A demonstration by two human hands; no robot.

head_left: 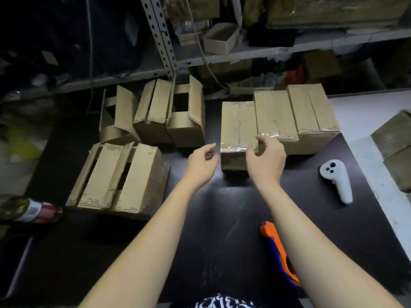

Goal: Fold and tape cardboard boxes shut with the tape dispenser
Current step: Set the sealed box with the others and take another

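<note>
A taped cardboard box stands on the dark table just beyond my hands. My right hand hovers at its near right corner, fingers curled and apart, holding nothing. Left of the same box, my left hand is open and empty. Two more taped boxes stand to the right of it. At the left, an untaped box lies with loose flaps, and behind it stand several open boxes. The orange and blue tape dispenser lies on the table under my right forearm, partly hidden.
A white handheld controller lies on the table at the right. More cardboard is stacked at the far right edge. Metal shelving with small boxes rises behind the table. A red and white bottle lies at the left.
</note>
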